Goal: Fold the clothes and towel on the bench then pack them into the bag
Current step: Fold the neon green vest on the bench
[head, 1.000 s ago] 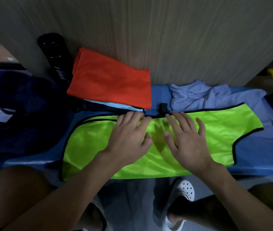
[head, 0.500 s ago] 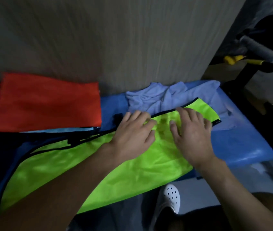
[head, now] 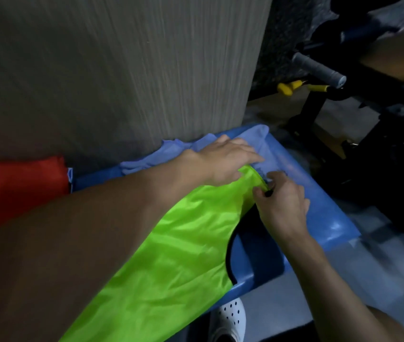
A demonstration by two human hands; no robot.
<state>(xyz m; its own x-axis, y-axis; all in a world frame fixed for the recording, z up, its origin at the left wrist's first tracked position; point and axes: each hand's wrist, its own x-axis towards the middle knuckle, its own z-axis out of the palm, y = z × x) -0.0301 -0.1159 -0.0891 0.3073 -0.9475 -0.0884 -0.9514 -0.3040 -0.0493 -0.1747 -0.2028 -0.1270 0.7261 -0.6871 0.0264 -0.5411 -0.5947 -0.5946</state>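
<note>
Both hands had moved to the green vest point(head: 183, 243) end; left hand point(head: 223, 164) pressed flat, right hand point(head: 282, 206) pinched its trim, probably to fold

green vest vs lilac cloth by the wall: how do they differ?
Look: the green vest is glossy with black edging; the lilac cloth is matte and plain.
Pose: the green vest lies spread along the blue bench; the lilac cloth is bunched against the wall.
Handling: the right hand pinches the green vest's end, not the lilac cloth.
Both lie on the blue bench.
</note>
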